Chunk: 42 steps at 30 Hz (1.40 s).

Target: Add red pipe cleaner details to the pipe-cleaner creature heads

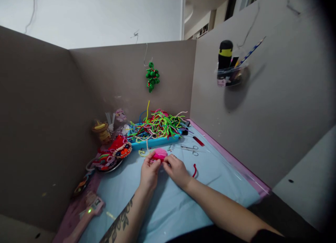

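Pink tool: lies at the near left of the blue sheet (pixel 225 187), a small green light showing on the pink tool (pixel 97 205); well apart from the work.
Plate: metal plate (pixel 112 167) heaped with coloured fuzzy pieces (pixel 121 150); left of the tray.
Tray: blue tray (pixel 154 142) overflowing with tangled fuzzy stems (pixel 160 124); just beyond the hands.
Left hand: thumb and fingers of the left hand (pixel 149 171) drawn together in a pinch, gripping the left side of the pink piece.
Pink piece: the pink piece (pixel 160 152) sits between both hands, in front of the tray, red along its near edge; whether that red is a separate stem is too small to tell.
Right hand: fingertips of the right hand (pixel 176 170) pinched on its right end; best, I judge, to let the left steady the body while the right works in small moves; light pressure should spare the fuzz.
Scissors: scissors (pixel 187 148) lie right of the tray, within easy reach.
Red stem: short, bent red stem (pixel 194 170) on the sheet, beside the right wrist; better kept clear of the sleeve.
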Tool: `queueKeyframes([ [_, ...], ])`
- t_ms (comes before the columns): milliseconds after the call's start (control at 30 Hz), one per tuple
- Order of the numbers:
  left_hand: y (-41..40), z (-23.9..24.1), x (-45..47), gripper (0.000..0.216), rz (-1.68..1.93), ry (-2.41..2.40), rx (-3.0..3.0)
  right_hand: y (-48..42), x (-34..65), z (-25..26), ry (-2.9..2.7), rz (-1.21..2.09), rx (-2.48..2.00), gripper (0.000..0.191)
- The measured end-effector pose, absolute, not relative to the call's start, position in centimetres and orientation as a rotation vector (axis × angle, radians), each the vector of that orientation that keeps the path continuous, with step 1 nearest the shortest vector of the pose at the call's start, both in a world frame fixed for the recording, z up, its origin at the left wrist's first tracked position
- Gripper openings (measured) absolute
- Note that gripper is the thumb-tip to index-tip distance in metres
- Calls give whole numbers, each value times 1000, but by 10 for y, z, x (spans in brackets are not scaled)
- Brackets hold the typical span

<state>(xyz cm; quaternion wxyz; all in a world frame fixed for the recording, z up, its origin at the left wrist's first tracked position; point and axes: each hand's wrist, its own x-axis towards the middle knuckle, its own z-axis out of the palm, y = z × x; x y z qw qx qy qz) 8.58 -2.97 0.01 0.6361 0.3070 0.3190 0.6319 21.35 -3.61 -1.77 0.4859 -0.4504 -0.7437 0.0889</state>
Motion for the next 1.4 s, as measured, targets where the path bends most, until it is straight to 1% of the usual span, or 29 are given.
queueKeyframes([
  [267,-28,-4,87,58,1465,730,666,-30,209,-22,-1596,439,-1128,10],
  [400,-24,-4,83,56,1452,715,648,-27,210,-24,-1497,625,-1084,2],
  [533,-19,-6,77,49,1456,690,602,-23,214,-27,-1425,732,-1048,12],
  [700,-15,-7,73,46,1444,666,535,-20,217,-29,-1388,829,-1024,14],
  [900,-20,-2,75,57,1399,647,568,-21,213,-24,-1171,1191,-751,27],
  [1033,-26,0,78,71,1361,752,674,-18,216,-25,-1106,1158,-791,28],
  [1200,-28,-1,81,95,1339,806,720,-14,220,-33,-1225,1086,-814,27],
  [1400,-26,-4,80,100,1361,755,778,-16,219,-32,-1286,1100,-839,28],
])
